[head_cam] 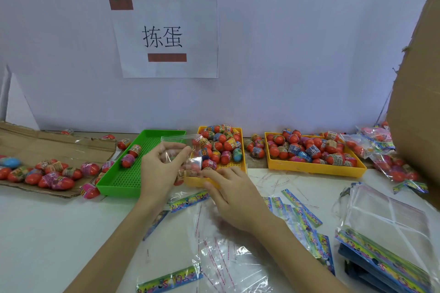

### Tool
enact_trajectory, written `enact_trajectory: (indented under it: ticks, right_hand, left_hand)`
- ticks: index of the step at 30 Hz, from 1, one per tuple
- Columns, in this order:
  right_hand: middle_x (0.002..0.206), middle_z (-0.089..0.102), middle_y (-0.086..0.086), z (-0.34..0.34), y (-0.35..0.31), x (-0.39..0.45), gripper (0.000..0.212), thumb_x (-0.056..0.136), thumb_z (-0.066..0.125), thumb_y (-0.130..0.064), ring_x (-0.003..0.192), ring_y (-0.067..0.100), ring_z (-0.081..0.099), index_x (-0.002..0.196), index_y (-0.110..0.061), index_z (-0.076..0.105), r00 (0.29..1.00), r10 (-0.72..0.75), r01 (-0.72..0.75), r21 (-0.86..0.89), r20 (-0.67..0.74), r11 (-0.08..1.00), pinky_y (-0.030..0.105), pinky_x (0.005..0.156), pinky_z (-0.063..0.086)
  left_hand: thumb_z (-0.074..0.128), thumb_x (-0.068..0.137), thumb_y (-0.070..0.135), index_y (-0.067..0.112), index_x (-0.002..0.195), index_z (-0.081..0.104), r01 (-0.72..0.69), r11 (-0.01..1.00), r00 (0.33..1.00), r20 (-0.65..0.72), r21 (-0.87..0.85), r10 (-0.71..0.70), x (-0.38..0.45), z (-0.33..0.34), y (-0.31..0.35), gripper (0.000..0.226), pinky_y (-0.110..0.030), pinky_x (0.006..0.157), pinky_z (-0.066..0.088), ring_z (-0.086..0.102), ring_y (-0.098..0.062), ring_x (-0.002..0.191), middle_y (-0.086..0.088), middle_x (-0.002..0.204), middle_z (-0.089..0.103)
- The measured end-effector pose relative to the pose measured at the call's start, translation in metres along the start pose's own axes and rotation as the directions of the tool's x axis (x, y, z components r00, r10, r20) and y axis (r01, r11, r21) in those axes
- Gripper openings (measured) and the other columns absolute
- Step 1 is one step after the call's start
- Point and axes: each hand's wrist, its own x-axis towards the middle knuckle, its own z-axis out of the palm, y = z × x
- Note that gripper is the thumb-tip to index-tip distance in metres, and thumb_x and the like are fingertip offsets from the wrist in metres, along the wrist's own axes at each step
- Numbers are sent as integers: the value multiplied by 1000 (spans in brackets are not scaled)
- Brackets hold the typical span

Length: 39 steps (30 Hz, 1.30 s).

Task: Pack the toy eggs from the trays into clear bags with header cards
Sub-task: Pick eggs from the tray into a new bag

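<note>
Toy eggs [220, 145] heaped in yellow tray [240, 164] at table middle. Left hand [162, 169] pinches clear bag [184, 150] upright, mouth up. Right hand [228, 188], fingers extended at tray edge, apparently fetching egg; blurred. Step: filling. Next: drop egg through held-open mouth.
</note>
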Motion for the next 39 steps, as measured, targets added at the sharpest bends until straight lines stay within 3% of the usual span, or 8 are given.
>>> enact_trajectory:
  ticks: [3,6,12,15,18,23,33,39]
  right_hand:
    - [123,61,-9,2,-3,2,36,108,32,-44,116,13,45,135,-37,56,1000,5,-4,56,-20,998,36,101,39]
    - [116,62,-4,-1,0,4,24,106,50,-33,111,15,49,124,-30,65,984,51,-19,187,-170,982,34,97,43]
    - [104,65,-8,-25,7,7,16,94,73,-13,102,12,64,101,-24,64,891,235,19,547,-389,837,22,78,54]
    - [107,68,-7,-34,3,6,34,92,74,-5,103,13,68,116,-22,57,869,350,41,754,-351,655,25,82,57]
    - [119,69,1,-43,-3,5,50,89,75,1,111,12,69,130,-21,59,866,369,93,834,-337,544,22,87,56]
    - [115,72,-3,-54,-13,2,37,86,82,-9,113,21,68,118,-21,69,861,271,183,760,-430,624,32,88,58]
    - [113,57,-6,-52,-9,0,39,92,72,-4,95,14,63,125,-25,69,888,-1,225,434,-459,873,20,68,56]
    - [113,55,-5,-49,-10,1,37,95,68,-5,90,14,65,124,-27,68,891,17,214,452,-454,866,16,67,54]
  left_hand:
    - [85,88,18,16,98,76,-3,1000,1000,29,11,3,0,0,1,13,-48,74,65,80,-34,80,-9,94,81]
    - [82,90,15,12,100,75,-1,1000,999,34,-21,2,-2,2,5,12,-39,68,67,80,-31,80,-8,93,81]
    - [74,96,12,6,105,71,0,1000,996,84,-26,2,-7,7,13,11,-37,69,67,80,-29,78,-8,91,81]
    - [75,96,13,6,108,71,8,999,990,143,-39,-2,-14,12,15,14,-29,60,63,80,-27,76,-8,91,82]
    - [79,92,19,9,111,72,8,1000,980,199,-29,-2,-20,18,16,23,-37,62,64,80,-28,81,-8,94,82]
    - [82,86,26,11,115,72,-33,999,951,308,4,30,-29,29,16,34,-30,74,64,79,-19,91,-1,100,82]
    - [82,79,29,33,111,70,-137,990,919,375,17,121,-38,31,18,34,-17,76,57,75,-7,88,6,94,80]
    - [82,86,26,26,116,75,-70,997,919,386,-28,76,-36,28,17,31,-21,69,58,75,-11,82,0,95,80]
